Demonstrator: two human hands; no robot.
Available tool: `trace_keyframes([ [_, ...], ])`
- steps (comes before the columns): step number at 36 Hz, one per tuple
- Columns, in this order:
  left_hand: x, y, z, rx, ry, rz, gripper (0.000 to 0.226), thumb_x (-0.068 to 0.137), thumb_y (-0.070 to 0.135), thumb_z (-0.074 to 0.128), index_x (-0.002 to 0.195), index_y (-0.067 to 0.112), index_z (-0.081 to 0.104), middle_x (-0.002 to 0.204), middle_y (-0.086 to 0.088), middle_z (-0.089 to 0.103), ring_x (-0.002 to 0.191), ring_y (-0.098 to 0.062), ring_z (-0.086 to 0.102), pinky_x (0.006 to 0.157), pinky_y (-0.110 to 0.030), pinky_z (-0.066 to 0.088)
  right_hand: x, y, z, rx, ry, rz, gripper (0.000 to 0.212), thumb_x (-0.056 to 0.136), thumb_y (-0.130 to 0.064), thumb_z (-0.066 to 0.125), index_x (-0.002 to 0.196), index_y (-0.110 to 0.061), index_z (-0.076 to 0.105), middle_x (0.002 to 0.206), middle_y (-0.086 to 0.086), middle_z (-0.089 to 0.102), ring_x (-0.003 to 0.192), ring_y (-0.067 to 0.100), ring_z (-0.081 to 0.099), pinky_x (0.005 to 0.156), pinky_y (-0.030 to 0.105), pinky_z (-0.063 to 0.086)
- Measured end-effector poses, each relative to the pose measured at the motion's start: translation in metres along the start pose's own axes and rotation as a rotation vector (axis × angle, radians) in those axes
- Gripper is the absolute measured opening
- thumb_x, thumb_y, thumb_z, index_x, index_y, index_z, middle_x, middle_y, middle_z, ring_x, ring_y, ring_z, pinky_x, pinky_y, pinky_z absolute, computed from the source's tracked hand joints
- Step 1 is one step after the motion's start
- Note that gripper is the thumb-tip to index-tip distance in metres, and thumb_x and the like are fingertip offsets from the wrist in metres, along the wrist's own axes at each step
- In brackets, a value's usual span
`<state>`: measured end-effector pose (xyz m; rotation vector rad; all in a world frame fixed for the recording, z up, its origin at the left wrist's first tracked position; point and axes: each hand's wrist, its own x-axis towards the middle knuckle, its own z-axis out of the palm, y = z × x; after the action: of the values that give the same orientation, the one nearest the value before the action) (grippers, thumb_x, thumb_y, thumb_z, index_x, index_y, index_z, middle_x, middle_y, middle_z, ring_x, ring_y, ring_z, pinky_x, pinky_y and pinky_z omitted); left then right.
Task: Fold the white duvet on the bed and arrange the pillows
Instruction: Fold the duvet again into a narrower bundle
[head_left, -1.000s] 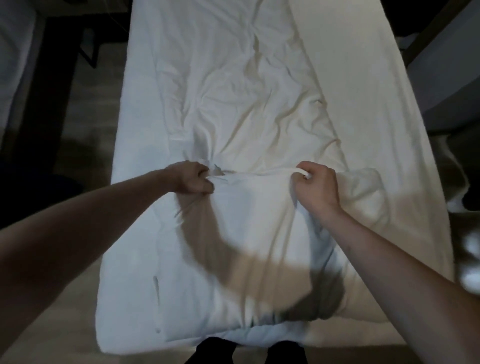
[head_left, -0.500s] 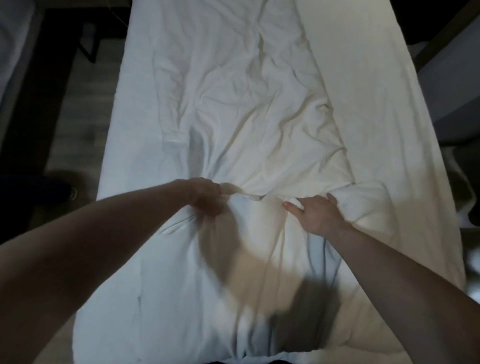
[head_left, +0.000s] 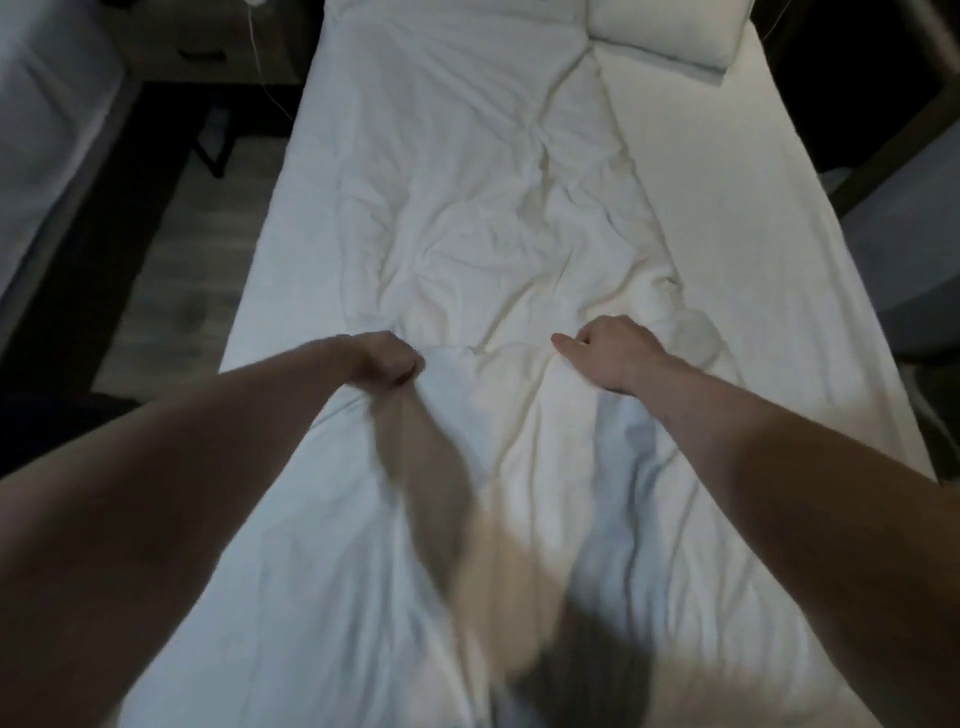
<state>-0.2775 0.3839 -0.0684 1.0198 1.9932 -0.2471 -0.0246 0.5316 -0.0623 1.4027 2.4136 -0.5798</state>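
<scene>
Both hands are working the folded edge of the duvet (head_left: 467, 234) at mid-bed.
Left hand (head_left: 387, 358) is gripping a bunch of fabric in a fist; right hand (head_left: 615, 351) is lying loosely open on it. A pillow (head_left: 665, 28) is sitting at the bed's (head_left: 779, 218) far right corner.

Bed (head_left: 753, 218) w/ white sheet: rumpled duvet (head_left: 467, 234) on it, pillow (head_left: 665, 26) at far end.

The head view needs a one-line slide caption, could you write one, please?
Left hand grips the white duvet; right hand rests on it, pillow at the head.
</scene>
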Motion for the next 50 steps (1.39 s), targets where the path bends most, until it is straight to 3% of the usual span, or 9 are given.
trace_keyframes([
  [3,0.009,-0.008,0.016,0.157,0.28,0.029,0.058,0.08,0.056,0.045,0.133,0.037,0.053,0.15,0.007,0.043,0.137,-0.02,0.039,0.116,-0.045,0.022,0.0,0.014,0.038,0.046,0.156,0.032,0.056,0.093,-0.065,0.039,0.119,-0.023,0.066,0.128,0.003,0.065,0.125,0.025,0.053,0.112,0.042,0.028],
  [9,-0.037,-0.082,0.045,-0.464,0.773,-0.102,0.114,0.053,0.081,0.072,0.145,0.024,0.035,0.151,-0.001,0.037,0.136,-0.02,0.042,0.116,-0.043,0.032,-0.02,0.085,0.05,0.422,0.657,0.118,0.075,0.086,-0.066,0.046,0.135,-0.01,0.052,0.14,0.013,0.053,0.134,0.028,0.044,0.116,0.044,0.025],
  [15,-0.067,-0.118,0.092,-1.026,0.419,-0.056,0.06,0.067,0.054,0.083,0.115,0.022,0.067,0.105,0.007,0.075,0.097,-0.014,0.072,0.089,-0.039,0.055,-0.037,0.17,0.053,0.589,0.268,0.658,0.126,0.058,-0.092,0.052,0.154,-0.018,0.02,0.152,0.017,0.04,0.14,0.037,0.038,0.118,0.049,0.024],
  [18,-0.059,-0.109,0.104,-1.224,0.438,-0.062,0.043,0.079,0.046,0.077,0.113,0.02,0.068,0.108,0.005,0.073,0.099,-0.017,0.07,0.096,-0.041,0.051,-0.046,0.187,0.076,0.617,0.048,0.617,0.123,0.055,-0.094,0.055,0.146,-0.012,0.039,0.143,0.022,0.049,0.129,0.04,0.049,0.111,0.048,0.036],
  [28,-0.088,-0.108,0.059,-1.333,0.528,-0.107,0.047,0.081,0.042,0.075,0.119,0.015,0.069,0.114,0.002,0.072,0.109,-0.018,0.065,0.097,-0.034,0.046,-0.106,0.212,0.068,1.125,0.538,0.645,0.029,0.071,-0.032,0.082,0.091,-0.012,0.074,0.098,0.007,0.072,0.096,0.026,0.067,0.098,0.041,0.051],
  [36,-0.061,-0.104,0.068,-0.56,0.444,-0.496,0.076,0.088,0.054,0.061,0.146,0.011,0.037,0.141,-0.021,0.047,0.128,-0.04,0.047,0.105,-0.044,0.04,-0.108,0.209,0.059,0.676,0.095,0.718,0.098,0.07,-0.064,0.069,0.14,-0.001,0.042,0.138,0.026,0.051,0.125,0.041,0.051,0.102,0.042,0.039],
  [41,-0.054,-0.047,0.039,-0.307,0.904,0.071,0.069,0.075,0.056,0.058,0.131,0.015,0.053,0.136,-0.013,0.051,0.123,-0.034,0.049,0.104,-0.044,0.04,-0.076,0.183,0.053,0.409,0.441,0.401,0.085,0.081,-0.056,0.068,0.146,-0.009,0.039,0.148,0.019,0.043,0.136,0.037,0.041,0.112,0.047,0.033],
  [44,-0.042,-0.017,0.026,-0.152,0.594,0.287,0.086,0.065,0.078,0.05,0.134,0.027,0.053,0.143,-0.001,0.05,0.131,-0.024,0.047,0.109,-0.038,0.035,-0.046,0.15,0.059,0.298,0.478,0.11,0.089,0.077,-0.069,0.053,0.143,-0.009,0.046,0.147,0.016,0.048,0.137,0.033,0.042,0.115,0.044,0.029],
  [50,-0.006,-0.004,0.017,0.325,0.162,0.136,0.106,0.05,0.103,0.042,0.142,0.052,0.034,0.133,0.018,0.056,0.132,-0.015,0.041,0.111,-0.038,0.028,-0.007,0.09,0.07,0.125,0.12,0.039,0.072,0.085,-0.077,0.039,0.144,-0.036,0.044,0.15,-0.011,0.044,0.146,0.015,0.026,0.119,0.049,0.004],
])
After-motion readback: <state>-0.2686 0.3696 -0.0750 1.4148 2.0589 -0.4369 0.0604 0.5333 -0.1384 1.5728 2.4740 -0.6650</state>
